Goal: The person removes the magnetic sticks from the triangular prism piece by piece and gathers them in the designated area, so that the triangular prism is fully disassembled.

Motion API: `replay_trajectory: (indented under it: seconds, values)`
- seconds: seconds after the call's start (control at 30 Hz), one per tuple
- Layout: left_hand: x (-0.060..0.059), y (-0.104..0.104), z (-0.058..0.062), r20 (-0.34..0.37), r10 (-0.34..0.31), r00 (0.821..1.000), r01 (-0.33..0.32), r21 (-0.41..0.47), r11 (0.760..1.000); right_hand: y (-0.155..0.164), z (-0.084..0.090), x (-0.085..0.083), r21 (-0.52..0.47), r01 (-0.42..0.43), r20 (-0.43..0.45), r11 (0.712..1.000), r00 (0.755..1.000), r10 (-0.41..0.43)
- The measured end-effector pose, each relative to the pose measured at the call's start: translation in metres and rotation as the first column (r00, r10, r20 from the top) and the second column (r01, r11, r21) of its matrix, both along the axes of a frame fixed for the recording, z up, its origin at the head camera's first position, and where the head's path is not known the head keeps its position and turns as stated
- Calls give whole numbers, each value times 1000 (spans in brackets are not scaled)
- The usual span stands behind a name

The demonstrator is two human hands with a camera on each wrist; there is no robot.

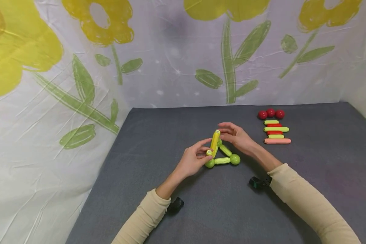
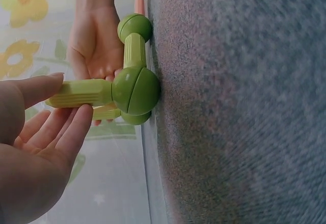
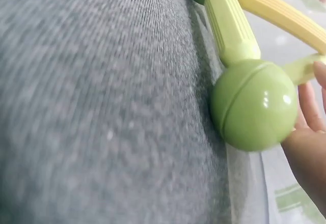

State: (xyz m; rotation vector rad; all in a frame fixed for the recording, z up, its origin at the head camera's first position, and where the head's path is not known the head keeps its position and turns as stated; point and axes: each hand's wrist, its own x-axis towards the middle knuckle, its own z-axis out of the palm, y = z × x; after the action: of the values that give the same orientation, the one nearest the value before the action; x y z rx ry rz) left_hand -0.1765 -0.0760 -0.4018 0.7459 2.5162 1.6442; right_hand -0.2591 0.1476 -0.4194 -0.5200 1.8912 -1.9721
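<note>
The half-closed left hand (image 1: 190,161) is pinching a ridged yellow-green plastic rod (image 2: 84,92); the curled right hand (image 1: 239,139) is holding a light-green plastic rod (image 3: 299,72) beside a curved yellow plastic rod (image 3: 285,12).

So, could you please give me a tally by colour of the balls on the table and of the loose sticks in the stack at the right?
Green balls: 3
Red balls: 3
Light green sticks: 3
Red sticks: 2
Pink stick: 1
Total: 12
</note>
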Motion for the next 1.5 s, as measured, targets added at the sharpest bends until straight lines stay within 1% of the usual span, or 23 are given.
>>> replay_trajectory:
  seconds: [0.1, 0.2, 0.4, 0.5, 0.67, 0.8, 0.9, 1.13, 1.33, 1.43, 1.5]
  values:
    - [-1, 1, 0, 10, -6, 1000, 6, -1, 1000, -2, -2, -1, 66, -13, -64, 998, 998, 17]
    - [-2, 1, -1, 14, -8, 1000, 8, -7, 1000, -3, -3, 0, 112, -8, -112, 994, 993, 21]
    - [-1, -3, 0, 5, 0, 1000, 0, -25, 1000, -3, -3, 6, 188, 56, -184, 981, 983, -21]
    - [-2, -6, 0, -6, 1, 1000, -1, -37, 999, -3, -4, 10, 211, 90, -199, 973, 979, -47]
    - [-2, -7, 0, -20, -6, 1000, 4, -57, 998, 0, -5, 17, 226, 146, -222, 963, 970, -95]
    - [-1, -6, 0, -31, -3, 1000, 1, -70, 998, 1, -6, 21, 219, 180, -247, 959, 961, -124]
    - [-1, -5, 1, -34, -4, 999, 1, -76, 997, 3, -7, 22, 213, 185, -262, 959, 957, -126]
    - [-1, -5, -2, -38, -11, 999, 9, -63, 998, 5, -8, 25, 199, 162, -295, 967, 950, -98]
    - [-1, -5, -1, -42, -8, 999, 5, -66, 998, 5, -6, 23, 213, 160, -354, 964, 932, -77]
    - [0, -4, -1, -43, -7, 999, 4, -72, 997, 6, -5, 22, 233, 196, -395, 953, 914, -92]
    - [0, -4, -1, -46, -6, 999, 2, -77, 997, 7, -5, 21, 245, 235, -414, 941, 903, -118]
